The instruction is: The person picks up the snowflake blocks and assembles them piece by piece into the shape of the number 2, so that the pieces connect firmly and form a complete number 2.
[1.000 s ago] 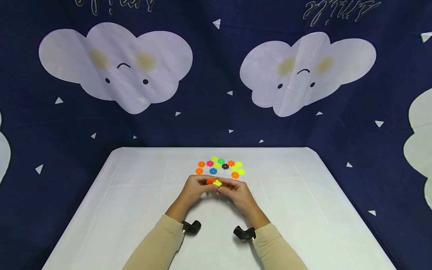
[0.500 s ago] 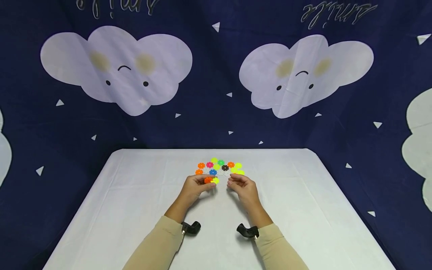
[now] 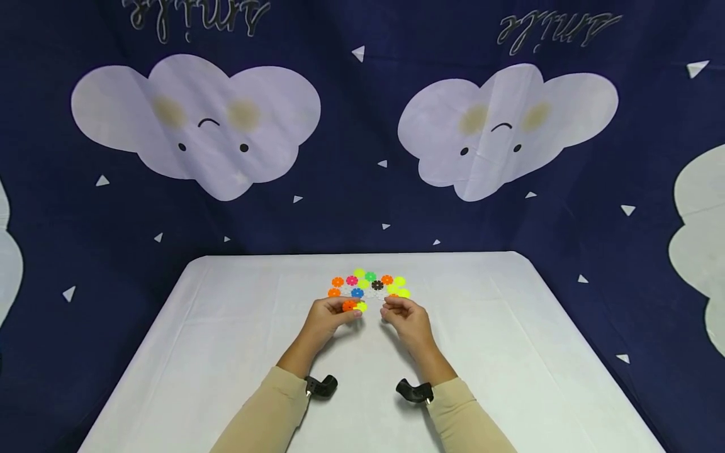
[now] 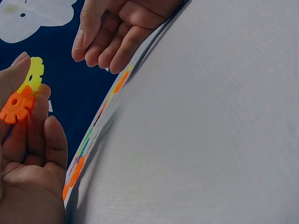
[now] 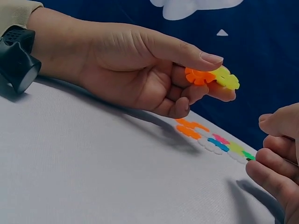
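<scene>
My left hand (image 3: 324,319) pinches two flower-shaped plastic discs between thumb and fingers, above the white table. One disc is orange (image 4: 17,103), the other yellow (image 4: 33,74); they are joined edge to edge, with the yellow one at the fingertips. Across a small gap, my right hand (image 3: 412,322) hovers with loosely curled fingers and nothing held in them. The right wrist view shows the same yellow disc (image 5: 227,79) and orange disc (image 5: 199,77) under the left thumb, with the right hand (image 5: 280,163) at that view's right edge.
Just beyond the hands, several loose discs lie clustered on the white table (image 3: 238,352), among them blue (image 3: 357,293), black (image 3: 377,285), pink (image 3: 352,280) and green (image 3: 370,277) ones. A dark blue cloth (image 3: 351,214) with clouds hangs behind the table.
My right hand has let go of the yellow disc and moved off to the right. The left hand still holds the joined pair. The head view has shifted slightly.
</scene>
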`<state>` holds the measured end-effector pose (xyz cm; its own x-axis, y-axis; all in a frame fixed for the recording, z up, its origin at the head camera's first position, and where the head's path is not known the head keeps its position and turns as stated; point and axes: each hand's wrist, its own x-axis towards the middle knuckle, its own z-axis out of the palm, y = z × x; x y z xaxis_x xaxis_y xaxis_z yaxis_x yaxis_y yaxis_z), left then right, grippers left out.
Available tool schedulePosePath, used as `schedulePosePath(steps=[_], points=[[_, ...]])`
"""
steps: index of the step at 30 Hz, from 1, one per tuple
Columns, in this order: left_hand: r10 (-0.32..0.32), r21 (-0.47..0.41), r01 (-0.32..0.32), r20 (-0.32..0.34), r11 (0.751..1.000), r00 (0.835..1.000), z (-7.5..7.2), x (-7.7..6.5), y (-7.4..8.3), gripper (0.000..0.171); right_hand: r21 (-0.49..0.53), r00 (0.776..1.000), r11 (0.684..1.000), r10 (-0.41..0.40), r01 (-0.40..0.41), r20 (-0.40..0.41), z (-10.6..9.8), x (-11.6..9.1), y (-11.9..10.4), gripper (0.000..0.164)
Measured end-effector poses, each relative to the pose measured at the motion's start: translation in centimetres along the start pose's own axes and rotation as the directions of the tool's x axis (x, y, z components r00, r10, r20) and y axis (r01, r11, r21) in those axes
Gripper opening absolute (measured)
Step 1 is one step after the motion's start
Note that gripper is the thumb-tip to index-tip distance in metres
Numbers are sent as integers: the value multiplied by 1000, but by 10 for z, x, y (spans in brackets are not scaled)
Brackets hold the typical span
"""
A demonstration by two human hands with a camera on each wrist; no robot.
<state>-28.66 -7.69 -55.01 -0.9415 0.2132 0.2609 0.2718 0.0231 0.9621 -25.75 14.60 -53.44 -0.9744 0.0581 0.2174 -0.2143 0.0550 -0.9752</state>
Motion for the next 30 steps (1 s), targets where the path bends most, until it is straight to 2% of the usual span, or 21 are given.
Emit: schedulePosePath(steps=[4,7,10,17,22,30], points=[[-7,-1,7,-3,1000,1000,0,-2,-1,29,-48,1000,999,-17,18,7,2,-7,-19,25],[-17,-4,17,-5,1000,1000,0,-4,-2,29,-76,1000,997,-29,29,5,4,-12,-24,23],[-25,-12,25,-6,1000,1000,0,-6,-2,29,-88,999,996,-34,34,0,5,-12,-18,24],[-29,-33,28,-16,999,999,-1,-6,-2,30,-141,1000,990,-30,29,-4,9,4,13,28],[-29,-40,27,-37,999,999,-2,-3,-2,29,-194,999,980,-41,47,35,12,15,13,30],[-32,-65,29,-46,997,998,0,-2,0,28,-284,988,948,-118,142,97,17,25,11,27]])
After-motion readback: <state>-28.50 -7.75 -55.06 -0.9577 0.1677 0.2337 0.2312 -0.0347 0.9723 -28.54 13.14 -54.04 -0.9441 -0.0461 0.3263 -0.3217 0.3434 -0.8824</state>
